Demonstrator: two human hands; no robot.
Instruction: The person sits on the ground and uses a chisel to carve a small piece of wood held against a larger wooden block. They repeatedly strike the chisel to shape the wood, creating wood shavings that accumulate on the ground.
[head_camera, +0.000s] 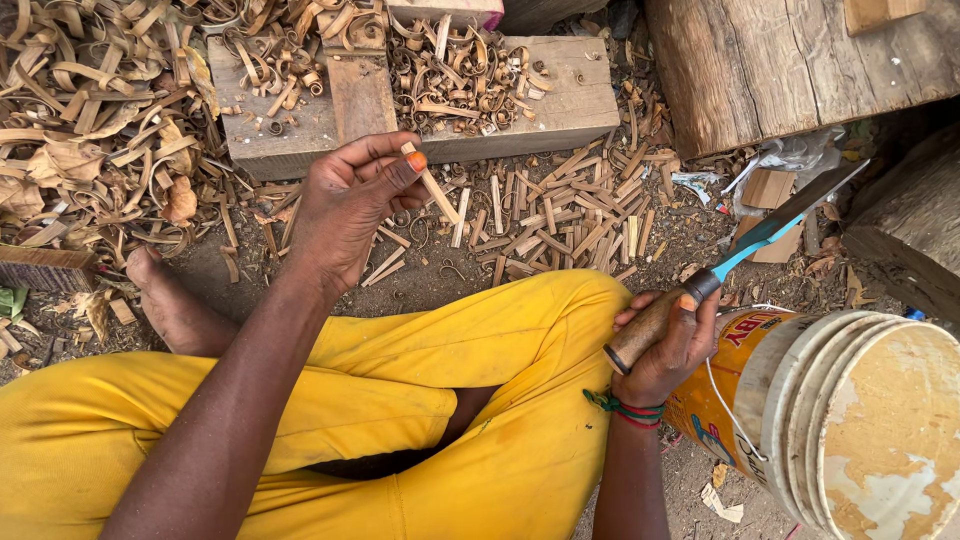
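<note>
My left hand (345, 205) is raised over the ground and pinches a short pale wooden stick (432, 186) between thumb and fingers. My right hand (672, 345) rests on my knee and grips the wooden handle of a large knife (770, 232), whose blade points up and to the right. A heap of similar cut sticks (560, 222) lies on the dirt just beyond my knees. I sit cross-legged in yellow trousers (480, 380), with a bare foot (170, 300) at the left.
A wooden chopping block (560, 112) strewn with curled shavings stands ahead. More shavings (90, 110) pile at the left. A thick log (770, 60) lies at the upper right. A yellow plastic bucket (850, 420) lies on its side beside my right hand.
</note>
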